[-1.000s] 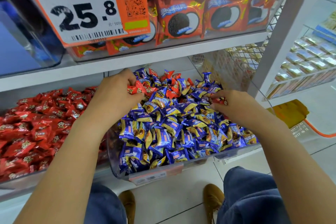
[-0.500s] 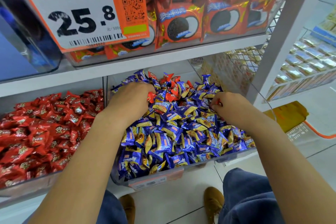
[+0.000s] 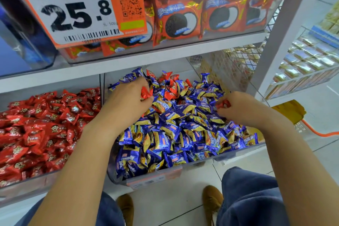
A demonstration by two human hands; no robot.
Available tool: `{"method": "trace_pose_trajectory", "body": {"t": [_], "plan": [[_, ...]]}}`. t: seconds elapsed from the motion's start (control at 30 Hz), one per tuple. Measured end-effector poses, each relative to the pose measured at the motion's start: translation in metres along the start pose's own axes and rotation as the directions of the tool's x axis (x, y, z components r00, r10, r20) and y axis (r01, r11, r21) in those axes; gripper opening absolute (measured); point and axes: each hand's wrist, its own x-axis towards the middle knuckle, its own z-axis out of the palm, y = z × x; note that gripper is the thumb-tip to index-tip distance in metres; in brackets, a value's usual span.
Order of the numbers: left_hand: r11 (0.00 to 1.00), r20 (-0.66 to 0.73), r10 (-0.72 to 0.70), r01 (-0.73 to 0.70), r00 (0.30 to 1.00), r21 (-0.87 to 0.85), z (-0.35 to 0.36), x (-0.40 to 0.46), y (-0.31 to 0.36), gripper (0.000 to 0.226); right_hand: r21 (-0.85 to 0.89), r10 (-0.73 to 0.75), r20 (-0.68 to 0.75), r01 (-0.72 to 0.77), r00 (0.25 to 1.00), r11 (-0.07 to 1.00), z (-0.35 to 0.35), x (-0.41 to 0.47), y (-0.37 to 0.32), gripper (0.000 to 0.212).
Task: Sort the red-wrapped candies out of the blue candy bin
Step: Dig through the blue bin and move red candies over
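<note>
A clear bin on the lower shelf is heaped with blue-and-gold wrapped candies. Several red-wrapped candies lie mixed in at the back of the heap. My left hand sits over the back left of the heap, its fingers curled round a red candy. Over the right side, my right hand pinches another red candy at its fingertips.
To the left stands a bin of red-wrapped candies. The shelf above holds orange cookie packs behind a large price tag. A wire mesh panel and white upright stand right. My shoes are on the tiled floor.
My left hand moved right and deeper onto the back of the blue heap, still holding its red candy. The right hand stayed over the right side with its red candy.
</note>
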Motion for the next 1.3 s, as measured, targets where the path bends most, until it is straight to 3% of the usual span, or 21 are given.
{"method": "trace_pose_trajectory", "body": {"t": [0.2, 0.27, 0.37, 0.47, 0.57, 0.67, 0.9, 1.13, 1.3], "plan": [[0.998, -0.040, -0.062, 0.062, 0.997, -0.018, -0.001, -0.005, 0.003, 0.033, 0.278, -0.010, -0.253, 0.082, 0.967, 0.957, -0.006, 0.012, -0.032, 0.046], [0.997, -0.063, -0.078, 0.077, 0.995, -0.017, -0.001, -0.005, 0.003, 0.035, 0.312, -0.028, -0.260, 0.111, 0.965, 0.944, 0.001, 0.026, -0.048, 0.036], [0.997, -0.069, -0.078, 0.079, 0.995, 0.007, 0.000, -0.004, 0.001, 0.033, 0.311, -0.066, -0.247, 0.144, 0.967, 0.940, 0.014, 0.044, -0.071, 0.021], [0.997, -0.070, -0.077, 0.078, 0.995, 0.014, 0.000, -0.003, -0.002, 0.034, 0.256, -0.144, -0.190, 0.191, 0.971, 0.948, 0.024, 0.055, -0.088, 0.041], [0.998, -0.068, -0.062, 0.064, 0.996, 0.027, 0.000, -0.003, -0.005, 0.037, 0.179, -0.206, -0.033, 0.209, 0.978, 0.961, 0.030, 0.064, -0.095, 0.068], [0.997, -0.069, -0.066, 0.069, 0.995, 0.039, 0.001, -0.004, -0.006, 0.039, 0.074, -0.236, 0.063, 0.231, 0.970, 0.970, 0.033, 0.069, -0.098, 0.074], [0.998, -0.077, -0.063, 0.064, 0.995, 0.005, 0.002, -0.004, -0.006, 0.032, -0.004, -0.203, -0.083, 0.203, 0.976, 0.979, 0.044, 0.067, -0.097, 0.053], [0.995, -0.245, -0.001, -0.025, 0.970, -0.100, -0.007, -0.021, -0.003, 0.032, 0.192, -0.184, -0.234, 0.231, 0.955, 0.954, 0.027, 0.046, -0.073, 0.037], [0.972, -0.349, 0.000, -0.083, 0.937, -0.221, -0.017, -0.041, -0.006, 0.034, 0.469, -0.154, -0.299, 0.285, 0.942, 0.836, 0.015, 0.020, -0.062, 0.029]]}}
